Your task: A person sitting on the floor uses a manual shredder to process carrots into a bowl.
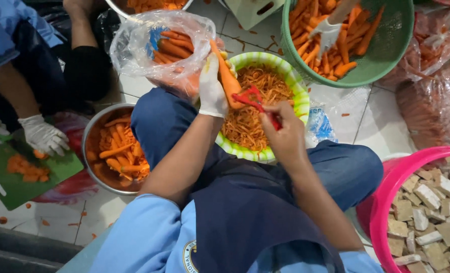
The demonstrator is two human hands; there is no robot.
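My left hand (211, 88), in a white glove, grips an orange carrot (226, 77) and holds it slanted over a green-and-white striped bowl (300, 96) full of carrot peelings. My bare right hand (285, 132) holds a red peeler (253, 99), its blade against the carrot's lower end. Both hands are above my knees, which are in blue trousers.
A clear bag of carrots (164, 45) lies beyond my left hand. A steel bowl of peeled carrots (91, 141) is at left, next to a co-worker's gloved hand (43, 134) on a green cutting board (12, 184). Another gloved hand (327, 33) reaches into a green basket (387, 50). A pink tub (387, 187) of pale cubes is at right.
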